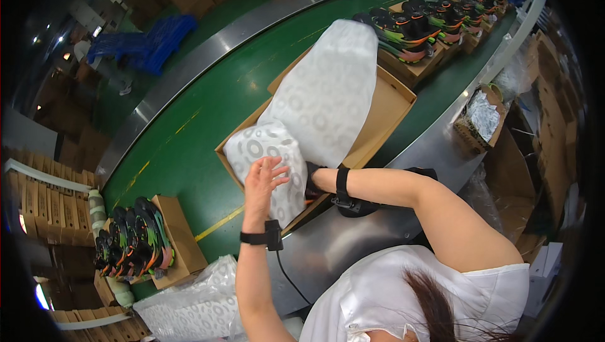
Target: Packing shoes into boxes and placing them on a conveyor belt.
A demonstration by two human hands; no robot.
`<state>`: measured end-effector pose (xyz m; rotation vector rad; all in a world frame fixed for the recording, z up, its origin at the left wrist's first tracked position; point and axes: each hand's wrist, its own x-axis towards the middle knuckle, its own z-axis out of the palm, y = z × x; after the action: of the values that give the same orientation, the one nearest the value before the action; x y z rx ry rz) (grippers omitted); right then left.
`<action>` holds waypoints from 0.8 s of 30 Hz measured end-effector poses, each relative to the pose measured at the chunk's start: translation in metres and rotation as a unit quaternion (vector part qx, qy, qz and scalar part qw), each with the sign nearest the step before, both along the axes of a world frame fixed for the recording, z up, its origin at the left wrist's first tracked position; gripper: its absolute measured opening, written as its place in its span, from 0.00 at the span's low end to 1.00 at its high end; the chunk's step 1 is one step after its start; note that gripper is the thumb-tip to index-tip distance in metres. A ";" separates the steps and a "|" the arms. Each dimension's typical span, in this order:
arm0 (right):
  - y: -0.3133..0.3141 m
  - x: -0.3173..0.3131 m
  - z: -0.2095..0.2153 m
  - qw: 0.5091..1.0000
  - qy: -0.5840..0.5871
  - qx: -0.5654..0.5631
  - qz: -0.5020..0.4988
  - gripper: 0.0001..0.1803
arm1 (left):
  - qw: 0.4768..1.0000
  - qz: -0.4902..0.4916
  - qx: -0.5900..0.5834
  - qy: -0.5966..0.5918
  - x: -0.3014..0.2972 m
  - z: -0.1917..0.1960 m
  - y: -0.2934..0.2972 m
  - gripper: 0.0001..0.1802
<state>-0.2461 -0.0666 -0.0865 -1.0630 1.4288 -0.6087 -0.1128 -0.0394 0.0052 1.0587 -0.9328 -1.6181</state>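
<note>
An open cardboard box (387, 115) sits on the green belt, with white tissue paper (328, 84) printed with grey rings spread up over its far side. Nearer me, a bundle of the same paper (265, 143) bulges over the box's near left part. My left hand (261, 184) is at this bundle, fingers apart and holding nothing that I can see. At the bundle's right side my right hand (319, 179) reaches into a dark shoe (310, 186) with a bit of orange, mostly covered by the paper. The fingers of that hand are hidden.
Several boxes of black, green and orange shoes (409, 27) line the belt at the far right; more shoes (135, 238) stand in a box at the left. A metal ledge (353, 241) borders the belt before me. Patterned paper in plastic (189, 304) lies lower left.
</note>
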 end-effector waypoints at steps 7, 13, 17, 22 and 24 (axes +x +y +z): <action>-0.012 -0.117 0.024 0.932 -0.232 0.058 -0.271 0.21 | 0.580 -0.093 -0.427 -0.687 -0.012 -0.100 -0.014 0.27; 0.069 -0.239 0.062 0.924 -0.078 -0.211 -0.309 0.20 | 0.585 -0.164 -0.282 -0.742 -0.062 -0.072 -0.013 0.24; 0.115 -0.310 -0.002 0.973 0.217 -0.084 0.013 0.24 | 0.772 -0.302 -0.300 -0.472 -0.104 -0.036 0.028 0.24; 0.127 -0.272 0.043 0.965 -0.009 0.224 0.136 0.32 | 0.724 -0.295 -0.353 -0.515 -0.126 -0.069 0.097 0.49; 0.132 -0.271 0.039 0.963 0.017 0.161 0.217 0.30 | 0.784 -0.272 -0.341 -0.442 -0.116 -0.069 0.098 0.46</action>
<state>-0.5174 0.0655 -0.0476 -1.0791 1.2176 -0.0383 -0.2286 0.0584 -0.0637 1.0374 -2.4213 -0.9278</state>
